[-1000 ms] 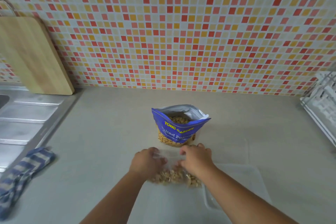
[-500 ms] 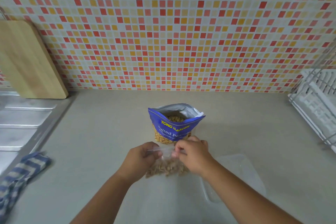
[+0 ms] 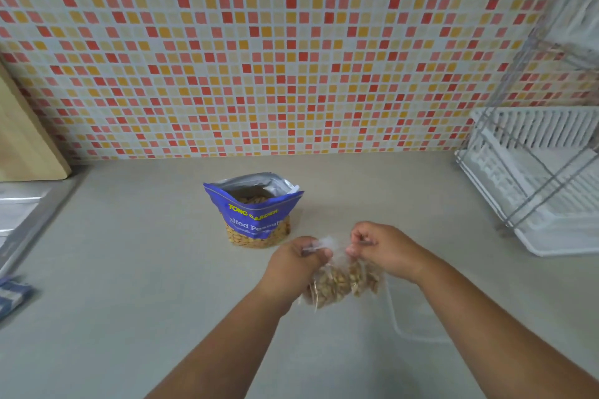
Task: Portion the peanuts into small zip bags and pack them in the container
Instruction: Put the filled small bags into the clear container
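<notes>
1. The small zip bag (image 3: 342, 282) hangs between the two sets of fingers, its lower half filled with peanuts. It appears lifted off the countertop (image 3: 155, 269).
2. The left hand (image 3: 299, 262) has its fingers curled and clamped on the bag's top left corner. The right hand (image 3: 387, 248) pinches the top right corner. The strip between them is blurred, so it cannot be told whether the seal is pressed closed.
3. The clear container (image 3: 421, 324) lies just below and nearer than the right-hand fingers, partly under that forearm. No packed bag is visible in the part that shows.
4. The blue peanut pouch (image 3: 256, 214) stands upright just beyond the left-hand fingers. It is open at the top and still well stocked.
5. Further out lie a dish rack (image 3: 534, 178) to the right of the fingers and a cutting board (image 3: 22, 139), a sink drainboard (image 3: 19, 214) and a striped cloth (image 3: 13, 298) far to the left.
6. Assessment: the task is at an early stage. One portion is bagged. Sealing it is unconfirmed. Placing it in the container and portioning the remaining peanuts are still to be done.
</notes>
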Available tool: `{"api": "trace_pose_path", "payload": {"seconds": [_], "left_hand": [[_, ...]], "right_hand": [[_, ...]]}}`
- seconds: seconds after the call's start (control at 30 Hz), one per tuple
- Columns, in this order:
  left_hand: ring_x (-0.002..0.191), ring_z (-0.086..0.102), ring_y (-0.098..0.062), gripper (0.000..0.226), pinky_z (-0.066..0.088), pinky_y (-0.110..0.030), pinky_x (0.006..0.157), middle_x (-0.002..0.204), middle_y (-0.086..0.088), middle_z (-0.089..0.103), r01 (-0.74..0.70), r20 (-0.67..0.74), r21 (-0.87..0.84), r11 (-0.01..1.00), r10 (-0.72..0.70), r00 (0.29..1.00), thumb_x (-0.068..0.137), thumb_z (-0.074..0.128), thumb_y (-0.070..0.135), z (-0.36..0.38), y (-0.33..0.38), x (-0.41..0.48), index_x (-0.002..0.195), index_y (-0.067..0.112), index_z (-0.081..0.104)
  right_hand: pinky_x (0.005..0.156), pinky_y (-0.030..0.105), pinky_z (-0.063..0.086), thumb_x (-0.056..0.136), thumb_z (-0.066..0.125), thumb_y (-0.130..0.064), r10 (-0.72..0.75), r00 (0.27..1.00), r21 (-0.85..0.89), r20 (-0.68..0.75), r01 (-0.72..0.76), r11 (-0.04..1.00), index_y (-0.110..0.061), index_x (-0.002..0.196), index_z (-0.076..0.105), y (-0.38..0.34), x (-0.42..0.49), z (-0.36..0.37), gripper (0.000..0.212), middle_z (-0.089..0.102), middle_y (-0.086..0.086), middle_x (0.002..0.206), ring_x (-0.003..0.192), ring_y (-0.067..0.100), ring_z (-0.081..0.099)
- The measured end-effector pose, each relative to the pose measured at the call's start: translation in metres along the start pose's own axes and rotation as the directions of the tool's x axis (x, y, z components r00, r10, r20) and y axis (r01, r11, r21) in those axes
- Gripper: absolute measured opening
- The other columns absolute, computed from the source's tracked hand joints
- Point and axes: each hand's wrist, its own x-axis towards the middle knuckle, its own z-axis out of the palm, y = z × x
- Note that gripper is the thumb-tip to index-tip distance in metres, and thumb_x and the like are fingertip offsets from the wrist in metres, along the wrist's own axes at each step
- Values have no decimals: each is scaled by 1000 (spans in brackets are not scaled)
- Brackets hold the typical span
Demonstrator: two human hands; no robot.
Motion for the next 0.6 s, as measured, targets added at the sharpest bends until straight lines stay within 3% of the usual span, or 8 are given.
{"api": "trace_pose_path", "payload": {"seconds": [0.2,0.33,0.5,0.6], "left_hand": [[48,55,-4,15,44,-13,48,73,-1,66,5,-96,87,996,3,995,83,68,18,13,3,5,94,9,68],[54,56,-7,14,46,-16,54,77,-2,66,-46,-111,93,995,56,992,84,68,18,11,17,3,94,10,68],[53,55,-11,2,45,-24,57,73,-1,67,-73,-51,75,994,77,996,83,69,20,29,35,4,84,19,67],[47,55,-8,6,44,-20,50,65,3,66,-61,5,58,996,61,998,84,68,17,47,39,5,79,20,66]], "right_hand": [[65,25,41,87,64,-19,-41,997,32,-66,43,999,-23,68,47,15,2,3,25,65,-9,68,73,15,60],[57,18,37,87,64,-22,-79,989,10,-127,81,997,-26,64,44,8,0,-5,31,55,-10,59,57,6,50],[60,25,40,87,63,-25,-82,981,-16,-178,81,997,-20,73,51,13,-13,-30,20,63,-7,65,59,9,52],[61,25,42,88,62,-22,-42,985,-8,-167,42,999,-13,76,54,25,-23,-44,17,67,-12,67,58,5,54]]}}
